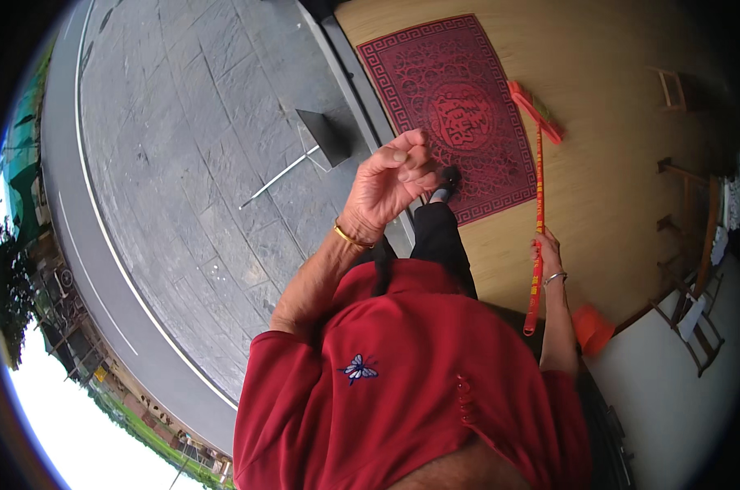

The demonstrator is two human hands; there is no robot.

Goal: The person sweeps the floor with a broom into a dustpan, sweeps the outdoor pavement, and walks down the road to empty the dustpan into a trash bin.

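My right hand (548, 252) grips the red stick of a broom (539, 184) that bears yellow printed writing. The broom's red head (536, 113) rests on the tan floor, by the far right edge of a dark red patterned doormat (443, 67). My left hand (394, 174), with a gold bangle at the wrist, is raised in front of me with loosely curled fingers and holds nothing that I can see. Beyond it on the grey paving is a long-handled dustpan (324, 139), its pale handle (278, 180) slanting down to the left. One dark shoe (448, 179) is at the doormat's near edge.
A doorway threshold (351, 79) divides the paving (223, 122) from the indoor floor (590, 184). Wooden furniture (682, 269) stands at the right. An orange-red object (592, 329), perhaps a container, is beyond my right forearm. A road (63, 153) runs along the left.
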